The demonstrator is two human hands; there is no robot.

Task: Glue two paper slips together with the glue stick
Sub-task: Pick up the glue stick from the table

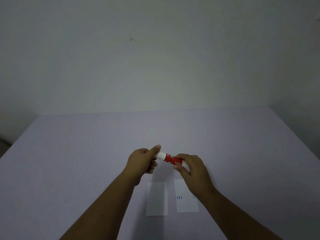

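The table (pixel 86 161), covered in pale lilac, fills the lower half of the view and runs back to a plain wall (pixel 155 58) at twelve o'clock. Both forearms come in from about six o'clock and meet above the middle of the table.

The left hand (pixel 142 161) is curled around the white end of the glue stick (pixel 170 159), thumb laid along the top. The right hand (pixel 192 168) pinches the other end between thumb and fingers. So both hands are clenched on the same stick, which lies nearly level between them, white end toward ten o'clock, red labelled body toward four o'clock. It is held up off the table.

Judging by this two-handed hold, the step in hand is uncapping the stick; whether the cap is loose yet cannot be told. The next move probably calls for a straight pull apart, then putting the cap aside so one hand is free to steady a slip.

The two paper slips are flat on the table at six o'clock from the stick, well clear of it, side by side and apart. The plain slip (pixel 157 199) is below the left hand; the printed slip (pixel 187 203), with small blue marks, is partly under the right wrist.
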